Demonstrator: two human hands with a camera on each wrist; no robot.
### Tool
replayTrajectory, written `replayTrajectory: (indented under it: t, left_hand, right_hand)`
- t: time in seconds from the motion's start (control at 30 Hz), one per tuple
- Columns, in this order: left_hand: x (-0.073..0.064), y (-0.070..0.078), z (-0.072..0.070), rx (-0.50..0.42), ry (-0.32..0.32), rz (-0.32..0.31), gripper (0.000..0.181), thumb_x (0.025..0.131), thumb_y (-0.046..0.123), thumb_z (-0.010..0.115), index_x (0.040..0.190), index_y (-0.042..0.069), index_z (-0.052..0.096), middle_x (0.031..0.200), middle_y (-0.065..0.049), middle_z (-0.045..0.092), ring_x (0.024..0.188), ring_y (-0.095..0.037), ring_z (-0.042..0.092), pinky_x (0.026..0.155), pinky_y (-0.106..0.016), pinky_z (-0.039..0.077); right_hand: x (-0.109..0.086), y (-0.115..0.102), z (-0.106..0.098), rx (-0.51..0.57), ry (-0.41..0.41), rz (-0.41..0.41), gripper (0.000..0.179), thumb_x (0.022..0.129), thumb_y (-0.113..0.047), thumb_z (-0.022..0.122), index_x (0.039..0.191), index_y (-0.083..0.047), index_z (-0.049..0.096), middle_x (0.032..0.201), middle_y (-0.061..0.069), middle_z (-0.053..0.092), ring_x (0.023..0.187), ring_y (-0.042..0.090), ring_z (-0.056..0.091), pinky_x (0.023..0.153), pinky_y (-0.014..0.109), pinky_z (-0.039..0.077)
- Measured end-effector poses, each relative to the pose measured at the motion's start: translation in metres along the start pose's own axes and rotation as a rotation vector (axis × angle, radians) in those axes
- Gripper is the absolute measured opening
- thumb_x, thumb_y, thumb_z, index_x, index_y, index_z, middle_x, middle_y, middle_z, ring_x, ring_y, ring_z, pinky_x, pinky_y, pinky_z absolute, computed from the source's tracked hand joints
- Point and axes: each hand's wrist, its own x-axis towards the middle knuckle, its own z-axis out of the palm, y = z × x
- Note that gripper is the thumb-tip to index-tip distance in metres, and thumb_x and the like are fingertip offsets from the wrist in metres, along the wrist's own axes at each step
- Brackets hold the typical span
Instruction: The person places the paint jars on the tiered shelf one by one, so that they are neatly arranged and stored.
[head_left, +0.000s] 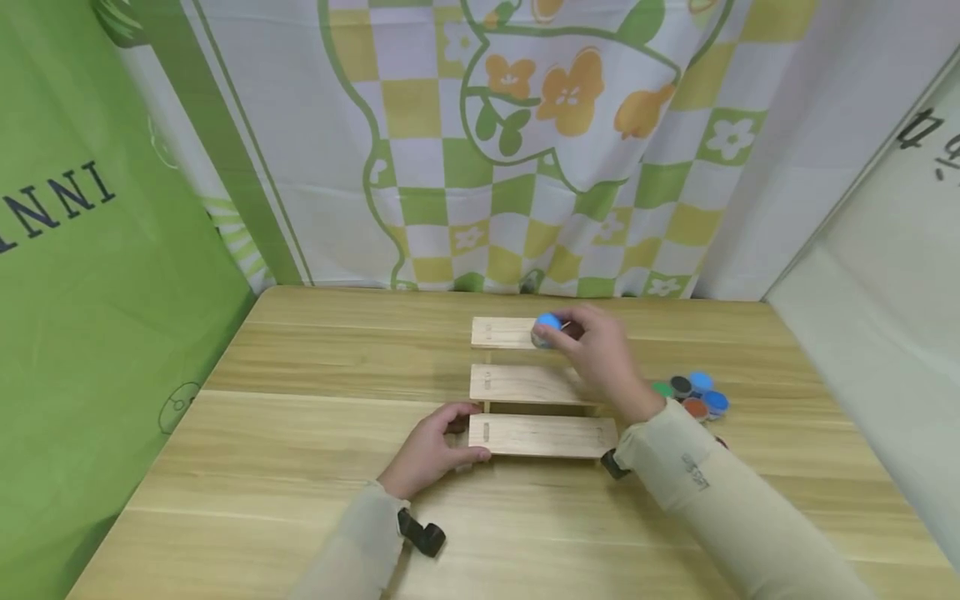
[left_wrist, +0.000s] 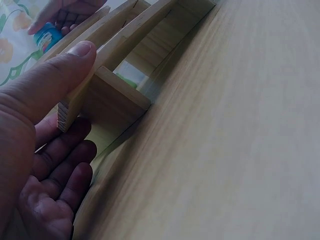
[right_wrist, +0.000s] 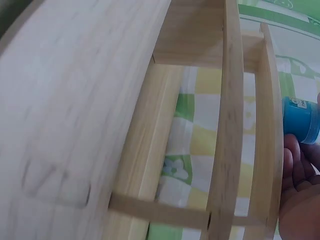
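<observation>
A three-tier wooden step rack (head_left: 536,435) stands on the table. My left hand (head_left: 431,450) grips the left end of its lowest board, thumb on top and fingers beneath, as the left wrist view shows. My right hand (head_left: 603,358) reaches over the rack and holds a small blue jar (head_left: 547,323) between thumb and fingers at the top board (head_left: 501,332). In the right wrist view the jar (right_wrist: 298,119) has a white label and sits close against the top board's edge. The middle board (head_left: 525,382) bears nothing in its visible part.
To the right of the rack, partly behind my right forearm, several small jars stand clustered, among them a blue-lidded jar (head_left: 716,403), a black-lidded jar (head_left: 681,385) and an orange-lidded jar (head_left: 696,408). A patterned curtain (head_left: 525,208) hangs along the table's (head_left: 300,467) back edge.
</observation>
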Motion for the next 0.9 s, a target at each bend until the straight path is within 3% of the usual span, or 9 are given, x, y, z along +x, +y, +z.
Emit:
replayTrajectory:
  t: [0.3,0.9]
  left_hand:
    - [0.001,-0.001,0.0,0.024,0.007,-0.012,0.069,0.066,0.054,0.075,0.126,0.028,0.052,0.125,0.008,0.052,0.108,-0.015,0.052,0.09,-0.036,0.044]
    - [0.001,0.002,0.0,0.0,0.003,-0.019,0.069,0.067,0.052,0.076,0.126,0.026,0.052,0.123,0.008,0.053,0.108,-0.015,0.052,0.091,-0.036,0.044]
  right_hand:
    - [0.008,-0.007,0.012,-0.018,-0.002,-0.024,0.048,0.08,-0.053,0.064,0.104,-0.012,0.069,0.088,-0.002,0.06,0.075,0.014,0.056,0.064,0.029,0.049]
    - [0.014,-0.025,0.028,0.018,-0.067,0.008,0.05,0.08,-0.054,0.063,0.108,-0.013,0.067,0.091,-0.004,0.058,0.08,0.013,0.056,0.066,0.028,0.049]
